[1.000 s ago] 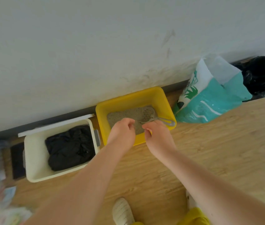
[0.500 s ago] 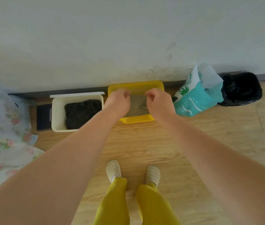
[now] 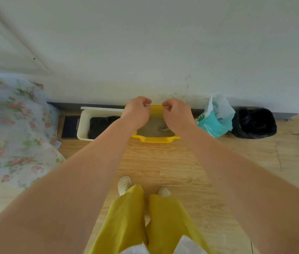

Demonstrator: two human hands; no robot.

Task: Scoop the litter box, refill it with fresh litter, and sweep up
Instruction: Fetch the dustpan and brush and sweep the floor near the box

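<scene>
Floral-printed fabric (image 3: 11, 125) is seen at the far left, then a white plastic bin lined with a black bag (image 3: 84, 123). Next to it, against the wall, the yellow plastic litter box (image 3: 156, 138) is found, grey litter and a scoop (image 3: 163, 128) lying inside; scooping appears not yet finished, and refilling and sweeping remain. Above it, the left hand (image 3: 136, 111) and right hand (image 3: 177, 116) are raised, fingers curled; whether anything is pinched cannot be told. A teal-and-white litter bag (image 3: 213, 120) and a black bag (image 3: 255, 123) follow rightward.
</scene>
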